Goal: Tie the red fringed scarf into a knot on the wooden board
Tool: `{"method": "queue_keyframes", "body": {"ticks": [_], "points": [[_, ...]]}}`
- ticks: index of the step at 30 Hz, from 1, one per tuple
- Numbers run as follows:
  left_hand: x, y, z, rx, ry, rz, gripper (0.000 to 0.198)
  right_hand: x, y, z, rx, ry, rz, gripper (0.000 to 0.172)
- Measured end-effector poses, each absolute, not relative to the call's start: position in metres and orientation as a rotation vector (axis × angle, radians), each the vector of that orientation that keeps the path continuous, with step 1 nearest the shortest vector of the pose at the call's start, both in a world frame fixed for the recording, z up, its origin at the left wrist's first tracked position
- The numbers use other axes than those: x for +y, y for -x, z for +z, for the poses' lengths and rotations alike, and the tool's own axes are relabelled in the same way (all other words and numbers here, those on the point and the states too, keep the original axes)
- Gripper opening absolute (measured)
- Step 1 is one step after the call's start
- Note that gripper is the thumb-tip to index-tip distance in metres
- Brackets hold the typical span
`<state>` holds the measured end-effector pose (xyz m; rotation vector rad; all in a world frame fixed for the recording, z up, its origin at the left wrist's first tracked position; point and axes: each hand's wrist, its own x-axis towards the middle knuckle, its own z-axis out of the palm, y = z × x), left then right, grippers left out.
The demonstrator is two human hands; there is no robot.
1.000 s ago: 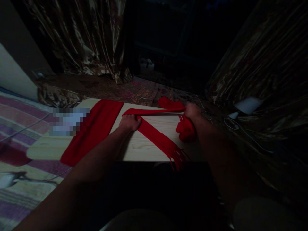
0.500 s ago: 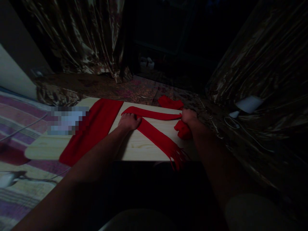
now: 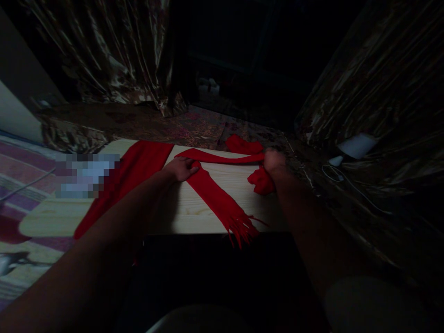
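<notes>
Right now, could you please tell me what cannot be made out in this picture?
All in the head view:
Red scarf inside the right hand: hidden by its grip.
Scarf beneath the left hand: covered by that hand.
Whatever the pixelated patch covers: blurred out.
White object: cut off by the left edge.
Pale shapes between the curtains: too dark, too small.

Bare board (image 3: 229, 178) lies free between two spans of red scarf (image 3: 215, 194), crumpled cloth (image 3: 262, 181) blocking rightward.

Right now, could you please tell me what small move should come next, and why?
Perhaps the right hand should gently straighten the red fringed scarf it grips, since the left hand rests at its bend on the wooden board, while red fabric beside the right hand lies bunched.
</notes>
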<state>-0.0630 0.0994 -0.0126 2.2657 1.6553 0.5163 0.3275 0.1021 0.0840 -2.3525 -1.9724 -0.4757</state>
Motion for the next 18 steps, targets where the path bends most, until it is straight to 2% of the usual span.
{"method": "queue_keyframes", "body": {"ticks": [4, 9, 13, 18], "points": [[0.107, 0.067, -0.016, 1.673, -2.216, 0.61, 0.054, 0.105, -0.33, 0.081, -1.873, 2.241, -0.629, 0.034], [0.103, 0.066, -0.014, 1.763, -2.283, 0.654, 0.042, 0.106, -0.334, 0.061, -2.389, 2.156, -0.189, 0.032], [0.091, 0.064, -0.007, 1.881, -2.347, 0.607, 0.041, 0.103, -0.343, 0.051, -2.105, 2.083, -0.194, 0.045], [0.073, 0.059, 0.002, 2.049, -2.324, 0.691, 0.045, 0.094, -0.361, 0.055, -1.872, 2.317, -0.024, 0.058]]}}
